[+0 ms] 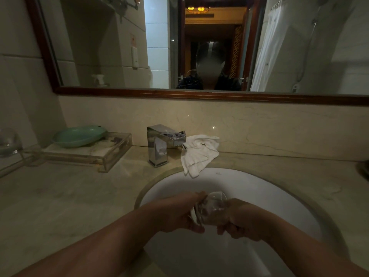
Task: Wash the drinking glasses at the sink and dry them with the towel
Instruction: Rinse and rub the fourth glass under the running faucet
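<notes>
Low over the white sink (259, 188), the left hand (179, 214) and right hand (239, 218) both curl round a clear glass (211, 206) tilted between them; best to rub rim and base firmly, sparing the towel (199, 154) behind.

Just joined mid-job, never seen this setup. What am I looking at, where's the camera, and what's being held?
No machine here: a person works bare-handed. The one picture comes from a camera on their head, looking forward and down. The left hand and right hand both grip a clear glass over the white sink. On the counter behind stand a chrome faucet, a white towel drooping over the sink's edge, and a green dish on a clear tray. A mirror hangs above.
</notes>
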The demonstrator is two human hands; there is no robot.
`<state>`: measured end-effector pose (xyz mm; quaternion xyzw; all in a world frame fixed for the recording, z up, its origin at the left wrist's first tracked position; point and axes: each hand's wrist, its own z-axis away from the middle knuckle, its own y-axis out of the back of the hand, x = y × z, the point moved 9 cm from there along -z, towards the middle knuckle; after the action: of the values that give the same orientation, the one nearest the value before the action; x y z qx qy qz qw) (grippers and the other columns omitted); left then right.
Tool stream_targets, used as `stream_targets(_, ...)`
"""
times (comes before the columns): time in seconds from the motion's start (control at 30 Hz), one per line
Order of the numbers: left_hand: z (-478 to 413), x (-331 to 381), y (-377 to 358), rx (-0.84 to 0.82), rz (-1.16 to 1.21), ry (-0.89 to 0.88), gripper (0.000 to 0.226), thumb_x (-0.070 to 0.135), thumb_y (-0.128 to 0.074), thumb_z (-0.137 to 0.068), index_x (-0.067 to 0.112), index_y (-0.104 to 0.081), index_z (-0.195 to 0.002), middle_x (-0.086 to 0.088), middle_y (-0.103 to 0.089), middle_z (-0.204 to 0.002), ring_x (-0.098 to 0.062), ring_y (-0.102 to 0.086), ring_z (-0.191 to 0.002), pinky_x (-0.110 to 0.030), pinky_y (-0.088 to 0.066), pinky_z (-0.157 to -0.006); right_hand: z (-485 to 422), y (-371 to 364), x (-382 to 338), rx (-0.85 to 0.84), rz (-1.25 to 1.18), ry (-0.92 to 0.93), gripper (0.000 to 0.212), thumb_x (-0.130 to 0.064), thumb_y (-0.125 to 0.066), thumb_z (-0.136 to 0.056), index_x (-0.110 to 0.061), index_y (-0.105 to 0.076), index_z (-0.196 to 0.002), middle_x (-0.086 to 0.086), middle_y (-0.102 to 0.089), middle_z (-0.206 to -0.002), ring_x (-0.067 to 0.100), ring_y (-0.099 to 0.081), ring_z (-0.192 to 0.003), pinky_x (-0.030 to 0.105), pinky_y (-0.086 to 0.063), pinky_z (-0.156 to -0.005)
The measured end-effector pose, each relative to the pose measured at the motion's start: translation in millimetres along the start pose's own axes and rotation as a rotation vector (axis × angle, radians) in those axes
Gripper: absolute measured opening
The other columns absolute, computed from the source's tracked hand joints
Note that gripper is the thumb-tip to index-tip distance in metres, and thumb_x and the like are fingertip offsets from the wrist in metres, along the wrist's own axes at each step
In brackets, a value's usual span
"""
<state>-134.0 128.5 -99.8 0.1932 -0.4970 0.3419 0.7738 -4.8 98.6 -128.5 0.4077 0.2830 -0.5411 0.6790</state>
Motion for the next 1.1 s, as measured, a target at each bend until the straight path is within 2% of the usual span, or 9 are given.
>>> stream_targets(0.2, -4.6, -0.8, 7.0, 0.042, 0.039, -0.013, 0.036, 0.037, -0.044, -0.11, 0.014, -0.072, -0.109, -0.004, -0.077, -0.093, -0.015, -0.069, -0.076, -0.033, -0.059, -0.071, -0.2, 1.7, -0.5, 0.042, -0.061, -0.007, 0.034, -0.023, -0.043, -0.106, -0.002, -0.06, -0.086, 0.012, -0.061, -0.057, 0.013, -0.027, -0.04, 0.017, -0.019, -0.043)
stream_targets(0.37, -6.6, -3.6, 8.4, 0.036, -0.01, 0.019, 0.034, 0.022, -0.042, -0.107, 0.01, -0.072, -0.103, -0.006, -0.075, -0.088, -0.015, -0.067, -0.071, -0.029, -0.056, -0.064, 2.0, -4.7, -1.6, -0.02, -0.072, -0.004, 0.014, -0.008, -0.057, -0.099, 0.003, -0.063, -0.097, 0.016, -0.067, -0.078, 0.01, -0.032, -0.044, 0.019, -0.021, -0.043)
stream_targets(0.53, -9.0, -7.4, 4.7, -0.017, -0.054, 0.012, 0.048, 0.032, -0.03, -0.113, 0.005, -0.069, -0.115, -0.01, -0.074, -0.097, -0.019, -0.069, -0.081, -0.029, -0.058, -0.065, 7.2, 3.9, -6.4, 0.064, 0.065, 0.03, 0.024, -0.019, -0.056, -0.098, 0.001, -0.07, -0.101, 0.018, -0.074, -0.077, 0.011, -0.036, -0.04, 0.02, -0.025, -0.043)
stream_targets(0.67, -7.6, -6.5, 3.4, 0.001, -0.059, 0.012, 0.053, 0.039, -0.026, -0.114, 0.004, -0.066, -0.11, -0.009, -0.074, -0.083, -0.014, -0.07, -0.063, -0.025, -0.055, -0.056, 4.4, 6.3, -4.5, 0.092, 0.036, 0.011, 0.023, -0.016, -0.048, -0.102, -0.001, -0.065, -0.103, 0.019, -0.074, -0.074, 0.011, -0.037, -0.04, 0.02, -0.026, -0.043)
stream_targets(0.73, -9.0, -7.1, 6.7, 0.031, -0.087, 0.016, 0.057, 0.042, -0.024, -0.114, 0.003, -0.065, -0.11, -0.01, -0.073, -0.083, -0.013, -0.068, -0.055, -0.024, -0.052, -0.053, 3.2, 2.2, -3.8, 0.046, -0.019, 0.017, 0.019, -0.014, -0.054, -0.1, 0.002, -0.065, -0.099, 0.016, -0.071, -0.073, 0.012, -0.04, -0.044, 0.021, -0.026, -0.043)
stream_targets(0.83, -12.4, -11.2, 11.5, 0.024, -0.139, 0.033, 0.065, 0.049, -0.022, -0.112, 0.001, -0.066, -0.116, -0.015, -0.074, -0.091, -0.014, -0.066, -0.058, -0.025, -0.051, -0.057, 4.0, 2.5, -5.2, 0.036, -0.018, 0.041, 0.014, -0.015, -0.066, -0.094, -0.003, -0.069, -0.102, 0.015, -0.064, -0.078, 0.015, -0.048, -0.052, 0.022, -0.029, -0.043)
stream_targets(0.97, -17.1, -13.8, 12.5, -0.002, -0.178, 0.044, 0.077, 0.058, -0.02, -0.109, -0.001, -0.067, -0.124, -0.017, -0.073, -0.095, -0.016, -0.063, -0.062, -0.025, -0.05, -0.06, 10.4, 7.8, -12.9, 0.092, -0.005, 0.088, 0.014, -0.013, -0.065, -0.091, -0.008, -0.074, -0.1, 0.018, -0.068, -0.076, 0.016, -0.047, -0.05, 0.022, -0.03, -0.045)
stream_targets(1.03, -18.3, -12.7, 10.3, -0.013, -0.157, 0.051, 0.076, 0.056, -0.019, -0.109, -0.001, -0.067, -0.123, -0.016, -0.072, -0.096, -0.016, -0.061, -0.062, -0.025, -0.048, -0.058, 11.0, 10.3, -13.6, 0.12, -0.041, 0.085, 0.013, -0.011, -0.063, -0.092, -0.004, -0.073, -0.095, 0.018, -0.069, -0.073, 0.015, -0.045, -0.048, 0.022, -0.028, -0.045)
stream_targets(1.1, -18.0, -11.5, 8.9, -0.024, -0.139, 0.055, 0.063, 0.044, -0.024, -0.107, 0.001, -0.07, -0.113, -0.014, -0.072, -0.091, -0.016, -0.06, -0.059, -0.024, -0.045, -0.056, 8.7, 8.4, -12.9, 0.111, -0.091, 0.082, 0.019, -0.01, -0.055, -0.097, 0.001, -0.069, -0.093, 0.018, -0.067, -0.071, 0.013, -0.041, -0.045, 0.021, -0.025, -0.042)
